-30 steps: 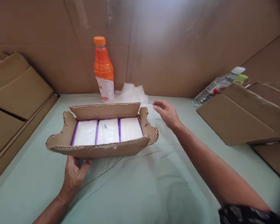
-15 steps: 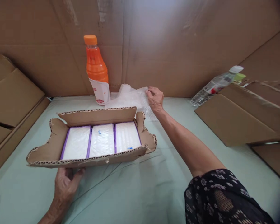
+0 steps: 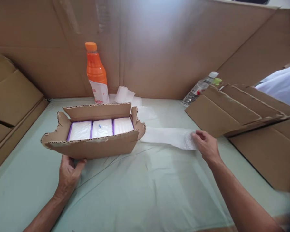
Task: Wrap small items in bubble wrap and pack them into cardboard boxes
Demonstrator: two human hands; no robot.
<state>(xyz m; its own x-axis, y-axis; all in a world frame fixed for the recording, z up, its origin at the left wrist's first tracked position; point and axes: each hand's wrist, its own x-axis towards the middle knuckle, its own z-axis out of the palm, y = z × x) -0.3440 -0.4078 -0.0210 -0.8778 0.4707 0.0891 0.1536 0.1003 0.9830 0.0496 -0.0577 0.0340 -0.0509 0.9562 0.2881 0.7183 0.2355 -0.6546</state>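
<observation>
An open cardboard box (image 3: 91, 146) sits on the pale green cloth (image 3: 145, 187), with three white packs edged in purple (image 3: 101, 128) side by side inside. My left hand (image 3: 69, 172) grips the box's underside at its near left edge. My right hand (image 3: 206, 145) pinches the end of a strip of white bubble wrap (image 3: 166, 136), which lies stretched along the cloth to the right of the box. Behind the box, more of the wrap stays rolled up (image 3: 122, 94).
An orange drink bottle (image 3: 96, 74) stands at the back beside the roll. A clear water bottle (image 3: 200, 87) leans against stacked flat cardboard (image 3: 234, 109) on the right. More flat cardboard (image 3: 12, 100) lies at the left, and cardboard walls close in the back.
My right hand took hold of the bubble wrap behind the box and drew it out to the right and nearer to me. The left hand stayed under the box.
</observation>
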